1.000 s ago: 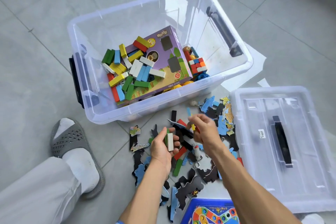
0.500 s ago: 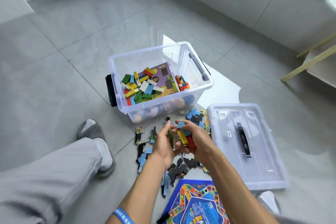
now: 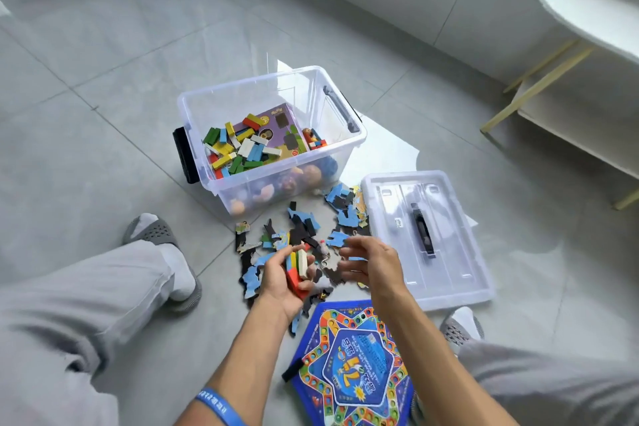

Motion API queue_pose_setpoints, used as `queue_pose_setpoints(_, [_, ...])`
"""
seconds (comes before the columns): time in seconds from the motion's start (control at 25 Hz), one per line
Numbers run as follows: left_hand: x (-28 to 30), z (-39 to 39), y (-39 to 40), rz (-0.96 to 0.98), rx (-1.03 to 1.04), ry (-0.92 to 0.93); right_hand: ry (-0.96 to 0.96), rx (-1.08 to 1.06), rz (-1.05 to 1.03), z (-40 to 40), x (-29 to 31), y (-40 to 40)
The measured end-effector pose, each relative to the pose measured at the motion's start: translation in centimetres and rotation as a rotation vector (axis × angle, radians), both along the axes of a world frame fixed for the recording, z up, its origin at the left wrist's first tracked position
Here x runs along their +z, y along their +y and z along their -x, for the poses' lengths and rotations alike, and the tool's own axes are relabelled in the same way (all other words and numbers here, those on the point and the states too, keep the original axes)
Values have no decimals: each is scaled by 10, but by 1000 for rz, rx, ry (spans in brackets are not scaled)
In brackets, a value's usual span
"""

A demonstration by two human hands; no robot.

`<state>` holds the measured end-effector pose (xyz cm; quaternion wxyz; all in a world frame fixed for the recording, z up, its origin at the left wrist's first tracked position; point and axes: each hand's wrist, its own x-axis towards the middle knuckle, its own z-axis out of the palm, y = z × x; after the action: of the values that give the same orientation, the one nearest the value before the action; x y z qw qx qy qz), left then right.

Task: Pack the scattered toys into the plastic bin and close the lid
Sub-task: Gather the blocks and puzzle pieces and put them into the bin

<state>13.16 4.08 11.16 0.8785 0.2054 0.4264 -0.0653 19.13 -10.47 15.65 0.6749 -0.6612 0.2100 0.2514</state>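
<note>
The left hand point(image 3: 287, 278) is curled around a small stack of wooden blocks point(image 3: 298, 266); the right hand point(image 3: 371, 261) hovers spread and empty, apparently, over puzzle pieces point(image 3: 304, 232) scattered on the floor before the open plastic bin point(image 3: 221, 183). Blocks are light, rigid and slick: pinch their long faces. The thin pieces want lifting by an edge. The lid point(image 3: 446, 273) lies just right.

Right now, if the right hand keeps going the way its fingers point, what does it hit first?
The right hand, open, points left toward the left hand and its held blocks. It would likely meet those first, though depth is unclear.
</note>
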Motion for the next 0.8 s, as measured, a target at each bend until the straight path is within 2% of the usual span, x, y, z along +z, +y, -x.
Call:
queue_pose_setpoints(0.12, [-11,-4,-8,6,-34,47,91,2,323,2,-49,-41])
queue_pose_setpoints(0.2, [-24,-6,-11,10,-49,100,5,179,653,-8,-82,-57])
queue_pose_setpoints(0.28, [-40,-9,-10,32,-38,144,-159,442,888,-27,-110,-62])
queue_pose_setpoints(0.4, [-66,-18,-2,44,-36,200,-310,784,1017,-66,-150,-60])
queue_pose_setpoints(0.52, [-86,-25,11,-7,-48,290,-291,1083,1115,-93,-180,-69])
queue_pose_setpoints(0.6, [-100,-26,22,-57,-20,348,-323,1135,1147,-97,-197,-75])
queue_pose_setpoints(0.8, [-117,-22,24,-85,6,429,-434,1068,1225,-95,-207,-75])
